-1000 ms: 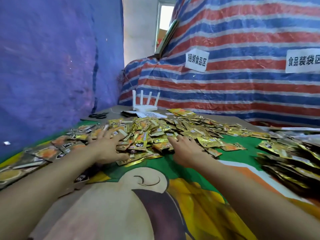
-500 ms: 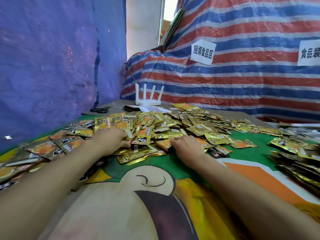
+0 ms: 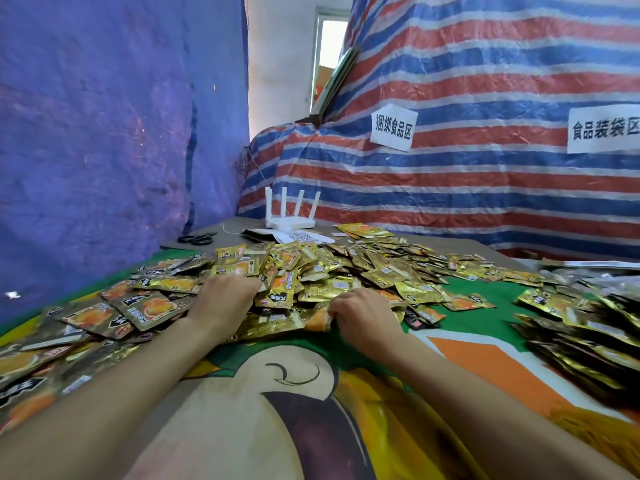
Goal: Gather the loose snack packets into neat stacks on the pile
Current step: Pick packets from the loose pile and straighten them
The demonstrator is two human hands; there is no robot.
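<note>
A wide heap of gold and orange snack packets [image 3: 332,271] covers the middle of the printed table cloth [image 3: 277,393]. My left hand [image 3: 221,301] rests on the heap's near left side, fingers curled down over some packets. My right hand [image 3: 363,317] sits at the heap's near edge, fingers curled round a few packets by an orange one. Both fingertips are partly buried in the packets. More loose packets [image 3: 104,317] spread out to the left of my left forearm.
Rows of overlapping packets [image 3: 588,337] lie at the right edge. Behind the heap stand a white router [image 3: 289,218], a printed paper sheet [image 3: 301,236] and black scissors [image 3: 197,239]. A blue wall closes the left side, a striped tarp with paper labels the back.
Both hands went from spread fingers on the heap to curled fingers drawing packets together. The camera has tilted and moved closer to the heap.
</note>
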